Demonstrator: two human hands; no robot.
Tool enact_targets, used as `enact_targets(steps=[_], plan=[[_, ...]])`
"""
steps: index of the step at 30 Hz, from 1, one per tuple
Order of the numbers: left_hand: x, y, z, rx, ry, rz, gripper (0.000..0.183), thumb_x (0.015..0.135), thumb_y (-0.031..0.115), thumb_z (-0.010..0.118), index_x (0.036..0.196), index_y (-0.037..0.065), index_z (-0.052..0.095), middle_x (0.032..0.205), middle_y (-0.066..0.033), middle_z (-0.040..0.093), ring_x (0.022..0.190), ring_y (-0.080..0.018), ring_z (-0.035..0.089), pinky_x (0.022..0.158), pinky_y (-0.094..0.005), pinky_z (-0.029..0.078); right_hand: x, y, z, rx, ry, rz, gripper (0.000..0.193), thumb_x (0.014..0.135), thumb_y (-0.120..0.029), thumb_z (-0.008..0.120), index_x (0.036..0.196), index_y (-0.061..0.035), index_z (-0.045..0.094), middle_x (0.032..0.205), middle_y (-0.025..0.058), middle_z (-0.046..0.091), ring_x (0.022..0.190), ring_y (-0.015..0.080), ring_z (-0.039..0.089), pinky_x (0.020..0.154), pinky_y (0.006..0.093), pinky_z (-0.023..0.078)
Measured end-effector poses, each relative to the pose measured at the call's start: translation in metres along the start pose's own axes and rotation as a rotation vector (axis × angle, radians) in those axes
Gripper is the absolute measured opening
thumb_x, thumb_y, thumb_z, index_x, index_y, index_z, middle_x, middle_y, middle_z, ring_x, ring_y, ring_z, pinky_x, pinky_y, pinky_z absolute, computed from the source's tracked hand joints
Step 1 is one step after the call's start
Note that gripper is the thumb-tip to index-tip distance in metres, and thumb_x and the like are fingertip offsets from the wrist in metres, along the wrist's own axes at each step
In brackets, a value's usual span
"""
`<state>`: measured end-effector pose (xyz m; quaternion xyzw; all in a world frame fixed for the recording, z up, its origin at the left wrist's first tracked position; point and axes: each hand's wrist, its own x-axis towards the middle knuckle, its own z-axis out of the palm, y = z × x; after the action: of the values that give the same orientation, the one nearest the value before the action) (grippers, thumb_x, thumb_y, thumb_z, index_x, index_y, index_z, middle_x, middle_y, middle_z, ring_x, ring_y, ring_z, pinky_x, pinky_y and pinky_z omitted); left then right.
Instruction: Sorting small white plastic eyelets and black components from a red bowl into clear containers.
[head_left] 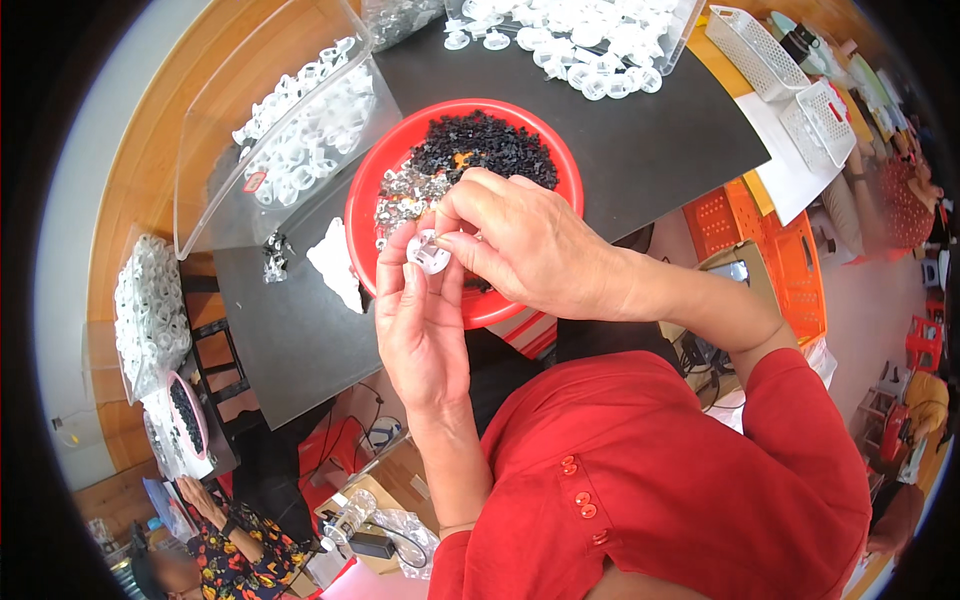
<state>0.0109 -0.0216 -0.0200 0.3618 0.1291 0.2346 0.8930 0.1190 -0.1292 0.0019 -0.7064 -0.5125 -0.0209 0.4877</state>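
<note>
Over the near-left part of a red basin (569, 170), my left hand (418, 335) grips a small round white plastic part (430, 256) by its edge, between thumb and fingers. My right hand (535, 240) comes in from the right, its thumb and index finger pinched at the top of that part. Whether a tiny piece sits in this pinch is too small to tell. Inside the basin lie many small black pieces (485, 145) on the far side and small shiny metal pieces (410, 195) on the left. My hands hide the basin's near middle.
On the dark table (680, 140) a clear bin (225, 225) of white ring-like parts stands left, with another clear tray of white discs (620, 80) behind. White baskets (760, 55) and an orange crate (800, 270) are at right. A co-worker's hand (203, 500) shows lower left.
</note>
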Motion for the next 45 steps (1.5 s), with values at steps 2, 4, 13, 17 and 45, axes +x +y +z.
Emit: enact_targets(steps=[2,4,13,17,45], plan=[[-0.001,0.0,0.0,-0.013,-0.001,-0.011,0.039,0.096,0.008,0.046,0.132,-0.004,0.035,0.129,-0.0216,0.047,0.12,-0.0266,0.049,0.105,-0.041,0.039,-0.001,0.002,-0.001,-0.033,-0.012,-0.023,0.011,0.086,-0.011,0.057,0.088,-0.0019,0.051,0.086,0.0108,0.055,0.074,0.0292,0.056,0.067,0.0384,0.043],[-0.001,0.0,0.0,-0.026,-0.002,-0.021,0.04,0.096,0.007,0.046,0.132,-0.003,0.035,0.128,-0.0209,0.048,0.12,-0.0263,0.05,0.105,-0.0409,0.039,-0.002,0.005,0.0,-0.066,-0.023,-0.047,0.01,0.086,-0.01,0.057,0.089,-0.0018,0.052,0.087,0.0101,0.055,0.073,0.0281,0.056,0.066,0.037,0.043],[-0.002,0.001,0.004,0.005,-0.004,-0.043,0.035,0.097,0.013,0.048,0.129,0.001,0.042,0.123,-0.0126,0.053,0.115,-0.0198,0.053,0.102,-0.0375,0.043,-0.001,0.017,0.003,-0.293,-0.036,-0.291,0.01,0.081,-0.01,0.06,0.089,-0.0066,0.054,0.082,0.0042,0.051,0.071,0.0189,0.051,0.066,0.0314,0.038],[-0.003,0.0,0.005,0.012,0.003,-0.05,0.037,0.097,0.014,0.047,0.131,-0.001,0.041,0.123,-0.0126,0.052,0.115,-0.0199,0.053,0.102,-0.0381,0.043,0.0,0.017,0.002,-0.46,-0.06,-0.395,0.011,0.08,-0.011,0.057,0.089,-0.0071,0.055,0.08,0.0031,0.051,0.07,0.017,0.052,0.067,0.0299,0.038],[-0.031,-0.004,0.015,0.219,0.051,0.147,0.033,0.095,0.013,0.049,0.125,0.001,0.045,0.127,-0.0193,0.052,0.113,-0.0245,0.055,0.096,-0.0369,0.044,-0.034,-0.033,0.033,1.007,0.246,0.583,0.011,0.088,-0.009,0.064,0.09,0.0017,0.062,0.075,0.0007,0.062,0.055,0.0007,0.051,0.046,0.0161,0.039]])
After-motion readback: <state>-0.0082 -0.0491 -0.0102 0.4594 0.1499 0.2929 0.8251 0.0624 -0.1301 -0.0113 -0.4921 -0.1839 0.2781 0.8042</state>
